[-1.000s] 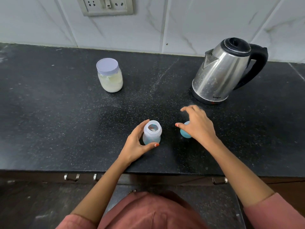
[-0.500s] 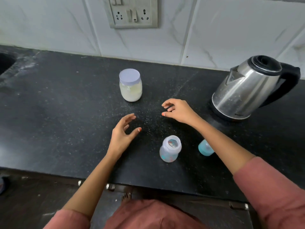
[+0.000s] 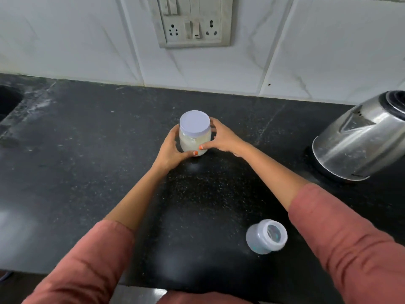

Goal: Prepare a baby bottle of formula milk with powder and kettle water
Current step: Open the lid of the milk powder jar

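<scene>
The powder jar (image 3: 194,137) is clasped by left hand (image 3: 169,150) and right hand (image 3: 221,139), fingers wrapped around it; the lid (image 3: 194,122) should be unscrewed with the base held firmly.

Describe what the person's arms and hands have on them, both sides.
Both arms wear loose, dusty-pink long sleeves, left sleeve and right sleeve, pushed up so the forearms are bare. The left hand and right hand are gloveless, with orange-red polish on the thumbnails. No rings, watch or bracelets show.
</scene>
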### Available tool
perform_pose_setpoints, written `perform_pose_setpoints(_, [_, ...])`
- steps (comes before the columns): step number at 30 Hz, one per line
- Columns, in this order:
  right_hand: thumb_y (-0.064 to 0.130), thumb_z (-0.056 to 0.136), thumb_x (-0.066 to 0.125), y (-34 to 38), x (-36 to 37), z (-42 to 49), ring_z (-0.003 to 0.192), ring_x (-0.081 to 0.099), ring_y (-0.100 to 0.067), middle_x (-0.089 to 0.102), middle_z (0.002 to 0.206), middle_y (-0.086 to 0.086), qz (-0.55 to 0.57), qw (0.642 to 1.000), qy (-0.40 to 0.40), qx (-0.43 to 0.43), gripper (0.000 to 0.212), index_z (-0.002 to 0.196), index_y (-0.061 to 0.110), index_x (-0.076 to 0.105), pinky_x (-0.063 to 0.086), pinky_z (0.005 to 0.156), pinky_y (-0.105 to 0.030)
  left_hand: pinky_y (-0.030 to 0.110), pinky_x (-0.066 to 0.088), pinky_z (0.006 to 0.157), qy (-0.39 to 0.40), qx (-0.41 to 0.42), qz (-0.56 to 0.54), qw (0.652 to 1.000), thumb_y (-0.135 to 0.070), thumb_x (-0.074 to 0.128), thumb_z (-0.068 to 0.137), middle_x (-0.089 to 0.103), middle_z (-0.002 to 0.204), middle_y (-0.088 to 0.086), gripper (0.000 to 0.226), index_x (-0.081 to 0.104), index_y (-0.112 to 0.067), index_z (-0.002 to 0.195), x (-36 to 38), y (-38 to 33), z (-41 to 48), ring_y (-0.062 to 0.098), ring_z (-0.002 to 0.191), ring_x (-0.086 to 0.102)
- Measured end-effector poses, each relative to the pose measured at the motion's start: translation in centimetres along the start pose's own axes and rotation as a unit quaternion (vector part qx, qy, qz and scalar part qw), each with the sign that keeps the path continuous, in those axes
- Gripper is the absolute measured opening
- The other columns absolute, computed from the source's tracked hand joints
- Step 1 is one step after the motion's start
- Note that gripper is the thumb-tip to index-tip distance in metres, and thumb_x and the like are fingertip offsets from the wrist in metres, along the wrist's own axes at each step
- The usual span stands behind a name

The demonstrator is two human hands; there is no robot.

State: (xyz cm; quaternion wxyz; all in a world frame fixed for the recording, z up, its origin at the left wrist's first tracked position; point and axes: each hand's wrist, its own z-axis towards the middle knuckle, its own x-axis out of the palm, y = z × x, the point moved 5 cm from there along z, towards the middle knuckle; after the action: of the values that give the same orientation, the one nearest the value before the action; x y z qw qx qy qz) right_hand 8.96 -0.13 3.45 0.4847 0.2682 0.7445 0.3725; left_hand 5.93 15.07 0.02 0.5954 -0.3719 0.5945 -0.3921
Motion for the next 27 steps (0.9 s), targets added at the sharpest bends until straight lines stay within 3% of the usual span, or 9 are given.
perform_pose_setpoints(8, [0.011,0.064,0.08,0.0,0.2,1.0,0.131,0.037,-0.021,0.039,0.143,-0.005,0.024,0.999,-0.021,0.007,0.091,0.14,0.015,0.03,0.035,0.108,-0.04,0.035,0.038,0.105,0.018,-0.007,-0.011,1.0,-0.016,0.082,0.065,0.046,0.137,0.005,0.09,0.031,-0.014,0.139,-0.2,-0.3,1.6,0.017,0.124,0.043])
perform_pose_setpoints(15, [0.012,0.064,0.08,1.2,0.3,-1.8,0.129,0.039,-0.021,0.041,0.142,-0.004,0.012,1.0,-0.025,0.004,0.091,0.139,0.016,0.031,0.037,0.107,-0.042,0.021,0.04,0.095,0.014,0.011,-0.025,1.0,-0.015,0.083,0.063,0.049,0.133,0.0,0.09,0.034,-0.017,0.138,-0.7,-1.5,-0.9,0.008,0.117,0.045])
perform_pose_setpoints(22, [0.01,0.064,0.079,2.8,1.1,-8.2,0.128,0.04,-0.017,0.042,0.14,-0.001,0.026,0.999,-0.014,0.014,0.089,0.138,0.019,0.031,0.039,0.101,-0.035,0.012,0.04,0.087,0.031,0.022,-0.028,0.999,-0.012,0.084,0.06,0.05,0.114,-0.019,0.088,0.038,-0.021,0.135,-1.4,-3.8,-6.7,0.002,0.108,0.049])
perform_pose_setpoints(27, [0.011,0.063,0.08,3.2,2.7,-12.3,0.127,0.04,-0.016,0.043,0.14,0.0,0.027,0.999,-0.009,0.028,0.092,0.139,0.02,0.029,0.037,0.101,-0.032,0.01,0.041,0.087,0.038,0.02,-0.031,0.999,-0.019,0.087,0.055,0.051,0.111,-0.028,0.091,0.04,-0.028,0.132,-1.7,-3.6,-10.5,-0.004,0.106,0.051])
